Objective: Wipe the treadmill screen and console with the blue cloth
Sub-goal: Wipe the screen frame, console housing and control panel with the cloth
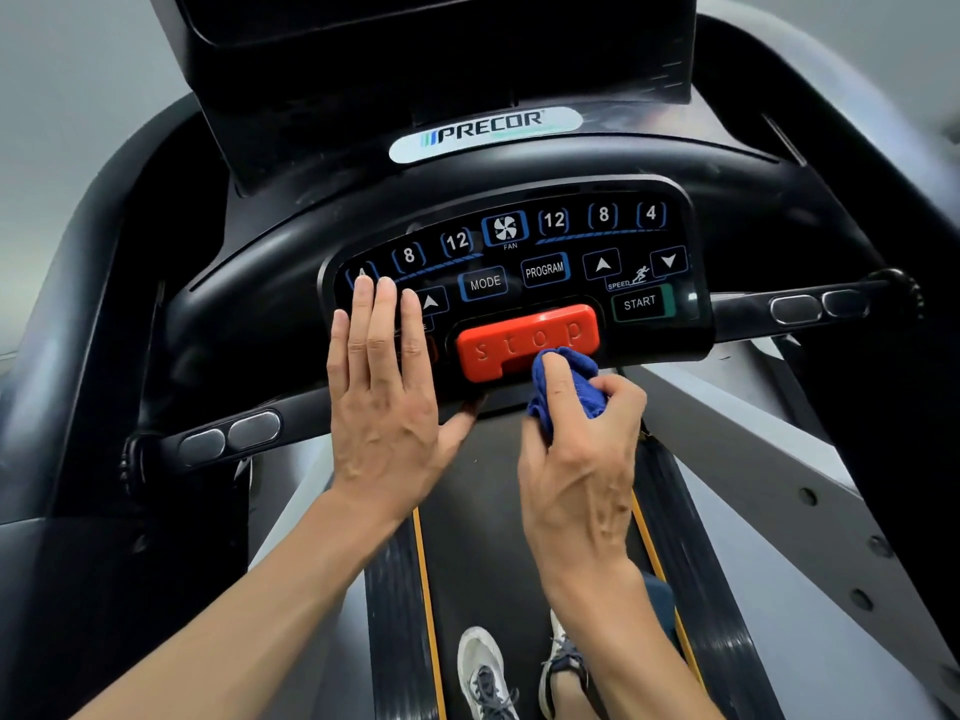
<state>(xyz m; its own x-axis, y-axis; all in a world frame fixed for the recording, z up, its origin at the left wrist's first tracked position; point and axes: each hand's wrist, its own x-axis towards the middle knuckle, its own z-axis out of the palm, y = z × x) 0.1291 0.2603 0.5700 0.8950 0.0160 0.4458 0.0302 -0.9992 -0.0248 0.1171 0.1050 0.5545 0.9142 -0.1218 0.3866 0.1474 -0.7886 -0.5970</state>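
The black treadmill console (519, 252) with its lit buttons fills the middle of the view. Above it rises the dark screen (441, 49). My left hand (387, 392) lies flat with straight fingers on the console's left part, its thumb under the lower edge. My right hand (576, 454) grips a bunched blue cloth (576, 379) and holds it against the lower edge of the red stop button (527, 340). Part of the cloth is hidden inside my fist.
Black handlebars with silver pulse sensors (231, 436) (815, 306) stick out on both sides of the console. The running belt (488, 537) with yellow edge lines lies below, and my two sneakers (519, 667) stand on it. Grey side rails flank the belt.
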